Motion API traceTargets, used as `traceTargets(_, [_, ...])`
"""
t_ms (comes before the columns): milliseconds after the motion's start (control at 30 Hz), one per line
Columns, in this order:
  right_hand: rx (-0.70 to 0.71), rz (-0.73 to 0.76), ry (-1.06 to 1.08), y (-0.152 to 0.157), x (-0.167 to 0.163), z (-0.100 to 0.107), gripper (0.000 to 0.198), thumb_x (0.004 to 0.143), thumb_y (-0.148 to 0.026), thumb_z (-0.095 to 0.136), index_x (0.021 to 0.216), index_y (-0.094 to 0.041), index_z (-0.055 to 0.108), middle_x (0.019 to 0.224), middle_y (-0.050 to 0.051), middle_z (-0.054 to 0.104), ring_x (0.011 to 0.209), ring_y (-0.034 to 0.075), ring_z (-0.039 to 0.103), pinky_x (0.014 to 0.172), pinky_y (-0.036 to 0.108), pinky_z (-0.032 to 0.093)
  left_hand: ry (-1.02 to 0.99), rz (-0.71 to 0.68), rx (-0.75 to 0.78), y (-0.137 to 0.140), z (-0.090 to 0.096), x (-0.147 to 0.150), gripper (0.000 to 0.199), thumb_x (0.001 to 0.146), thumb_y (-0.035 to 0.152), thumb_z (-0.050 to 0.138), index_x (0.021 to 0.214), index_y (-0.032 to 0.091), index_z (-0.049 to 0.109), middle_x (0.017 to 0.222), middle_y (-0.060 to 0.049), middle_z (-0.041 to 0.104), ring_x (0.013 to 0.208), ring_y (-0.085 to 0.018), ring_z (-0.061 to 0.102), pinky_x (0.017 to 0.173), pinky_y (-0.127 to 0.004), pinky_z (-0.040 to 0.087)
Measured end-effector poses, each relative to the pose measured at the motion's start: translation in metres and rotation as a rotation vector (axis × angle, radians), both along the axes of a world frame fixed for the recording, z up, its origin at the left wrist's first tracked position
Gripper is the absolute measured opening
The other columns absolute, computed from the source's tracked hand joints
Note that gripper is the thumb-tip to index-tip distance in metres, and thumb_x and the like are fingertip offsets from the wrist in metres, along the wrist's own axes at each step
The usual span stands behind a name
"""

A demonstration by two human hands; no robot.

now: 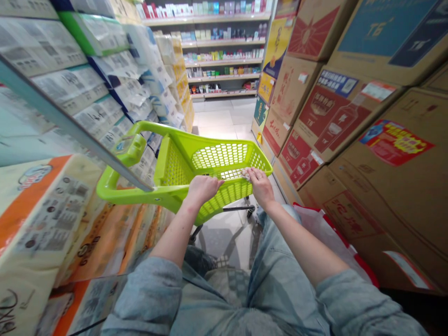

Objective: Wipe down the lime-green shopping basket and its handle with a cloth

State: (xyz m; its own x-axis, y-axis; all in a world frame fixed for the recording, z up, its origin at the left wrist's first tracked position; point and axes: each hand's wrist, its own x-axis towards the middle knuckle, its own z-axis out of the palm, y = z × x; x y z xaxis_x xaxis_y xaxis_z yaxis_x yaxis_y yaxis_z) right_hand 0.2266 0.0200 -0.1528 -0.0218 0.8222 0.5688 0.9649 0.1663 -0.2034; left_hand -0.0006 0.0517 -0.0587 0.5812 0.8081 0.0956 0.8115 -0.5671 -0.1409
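Observation:
A lime-green plastic shopping cart (175,144) with perforated basket walls stands crosswise in front of me, its handle to the left. My left hand (204,189) is closed over the near rim of the basket, thumb pointing right. Farther right along that rim, my right hand (261,186) presses a crumpled whitish cloth (246,174) against the edge by the basket's front corner. The cloth is mostly covered by the fingers, so its exact kind is hard to make out. Through the basket holes the pale floor shows.
Stacked packs of tissue paper (87,219) line the left side, with a slanted metal strip (80,128) in front. Printed cardboard cartons (336,112) rise on the right, beside a red-and-white bag (322,228). Shelves of small goods (224,42) stand at the tiled aisle's (224,114) far end.

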Motion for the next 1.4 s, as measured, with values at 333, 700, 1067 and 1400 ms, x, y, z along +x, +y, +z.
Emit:
traceTargets(333, [0.006,0.036,0.134,0.0,-0.074,0.009,0.051,0.087,-0.009,0.035,0.137,-0.01,0.043,0.136,0.015,0.048,0.131,0.026,0.034,0.108,0.046,0.033,-0.008,-0.011,0.046,0.004,-0.004,0.012,0.06,0.095,0.046,0.023,0.082,0.012,0.071,0.076,-0.016,0.07,0.076,-0.028,0.068,0.064,-0.032,0.044])
traceTargets(700, [-0.015,0.108,0.071,0.002,-0.015,0.003,0.053,0.087,-0.008,0.036,0.14,-0.013,0.039,0.14,0.014,0.045,0.132,0.025,0.035,0.109,0.045,0.034,-0.012,-0.01,0.066,0.003,-0.004,0.013,0.06,0.094,0.048,0.023,0.079,0.013,0.07,0.073,-0.014,0.07,0.073,-0.028,0.068,0.061,-0.032,0.044])
traceTargets(1067, [0.22,-0.269,0.585,-0.004,0.046,-0.019,0.036,0.087,-0.021,0.039,0.119,-0.015,0.056,0.12,0.015,0.057,0.114,0.023,0.051,0.1,0.041,0.04,-0.008,-0.002,0.051,0.004,-0.004,0.014,0.059,0.095,0.046,0.024,0.077,0.013,0.069,0.073,-0.014,0.069,0.074,-0.027,0.068,0.061,-0.031,0.043])
traceTargets(1400, [0.084,-0.203,0.778,0.001,-0.039,-0.045,0.015,0.076,-0.019,0.05,0.089,-0.019,0.057,0.097,0.008,0.05,0.09,0.02,0.052,0.087,0.034,0.044,0.003,-0.004,0.052,0.004,-0.002,0.017,0.057,0.095,0.044,0.024,0.079,0.013,0.069,0.074,-0.015,0.07,0.075,-0.027,0.068,0.063,-0.032,0.044])
